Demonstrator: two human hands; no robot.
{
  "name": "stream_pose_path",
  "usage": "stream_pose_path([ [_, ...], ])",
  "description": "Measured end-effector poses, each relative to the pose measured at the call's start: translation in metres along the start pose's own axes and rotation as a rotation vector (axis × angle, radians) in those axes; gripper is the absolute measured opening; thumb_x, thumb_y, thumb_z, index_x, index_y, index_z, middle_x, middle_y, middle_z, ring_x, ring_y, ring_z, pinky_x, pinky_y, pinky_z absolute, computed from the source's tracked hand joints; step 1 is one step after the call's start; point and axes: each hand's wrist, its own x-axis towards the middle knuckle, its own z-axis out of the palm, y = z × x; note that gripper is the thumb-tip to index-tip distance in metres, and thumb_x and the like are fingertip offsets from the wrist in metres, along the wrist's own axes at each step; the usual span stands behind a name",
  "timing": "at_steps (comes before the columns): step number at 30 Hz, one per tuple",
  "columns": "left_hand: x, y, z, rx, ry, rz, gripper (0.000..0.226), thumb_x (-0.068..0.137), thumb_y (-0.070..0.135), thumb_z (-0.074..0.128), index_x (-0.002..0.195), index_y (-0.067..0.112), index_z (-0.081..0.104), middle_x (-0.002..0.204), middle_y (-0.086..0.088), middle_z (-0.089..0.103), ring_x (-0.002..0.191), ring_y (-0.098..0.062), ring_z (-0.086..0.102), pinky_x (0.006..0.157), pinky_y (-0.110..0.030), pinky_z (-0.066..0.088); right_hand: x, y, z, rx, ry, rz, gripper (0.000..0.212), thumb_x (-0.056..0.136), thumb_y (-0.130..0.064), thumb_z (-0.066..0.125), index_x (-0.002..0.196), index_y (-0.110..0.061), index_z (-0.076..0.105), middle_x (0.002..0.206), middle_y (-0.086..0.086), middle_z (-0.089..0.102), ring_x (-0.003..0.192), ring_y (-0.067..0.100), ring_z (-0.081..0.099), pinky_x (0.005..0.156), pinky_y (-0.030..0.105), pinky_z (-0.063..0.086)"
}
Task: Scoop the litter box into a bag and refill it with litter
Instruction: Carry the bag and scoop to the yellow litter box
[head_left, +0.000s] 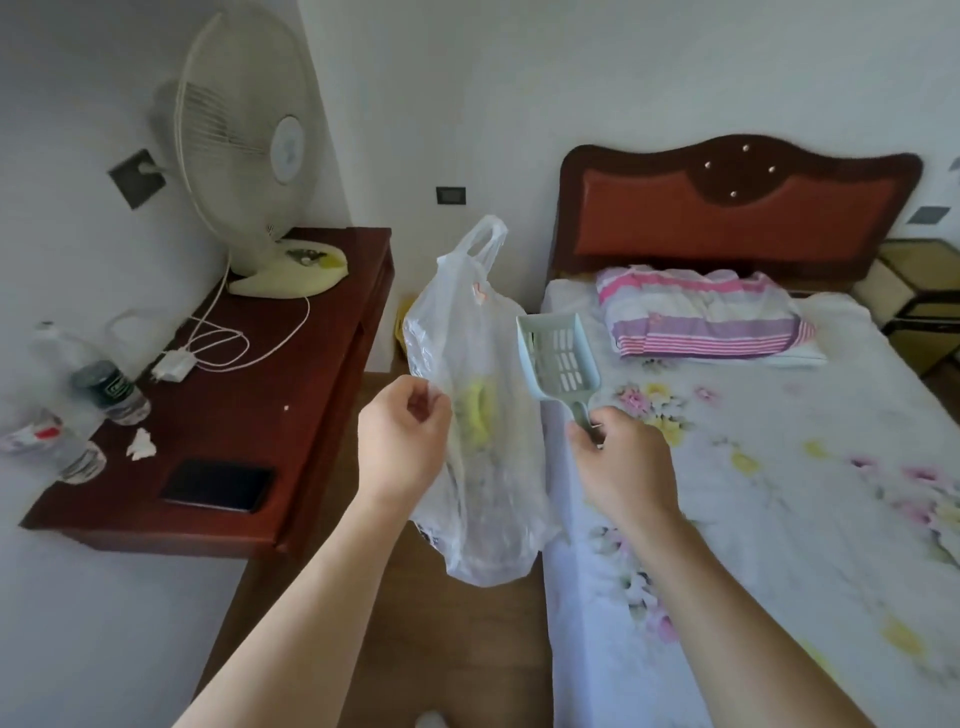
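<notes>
A clear plastic bag (478, 364) with loop handles hangs in front of me over the gap between desk and bed. My left hand (402, 439) pinches the bag's left edge. Something yellow (475, 413) shows through the bag's film. My right hand (621, 465) grips the handle of a pale green slotted litter scoop (558, 358), which points up and away just right of the bag. No litter box or litter supply is in view.
A dark red desk (270, 405) on the left carries a fan (244, 156), bottles (104, 387), a charger with cable and a black phone (218, 486). The bed (779, 493) with a floral sheet and a striped pillow fills the right. Wooden floor (457, 649) lies between.
</notes>
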Motion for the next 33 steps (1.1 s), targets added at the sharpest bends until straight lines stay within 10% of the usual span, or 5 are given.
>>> stream_pose_path([
  [33,0.562,-0.028,0.267,-0.020,-0.028,-0.124,0.009,0.089,0.019,0.064,0.081,0.022,0.064,0.074,0.007,0.065,0.063,-0.003,0.058,0.057,-0.011,0.042,0.599,-0.038,0.152,-0.012,-0.051,0.028,0.021,0.094,-0.039,0.055,0.084,-0.021,0.057,0.073,-0.006,0.059,0.072,0.019,0.056,0.064,0.029,0.037],
])
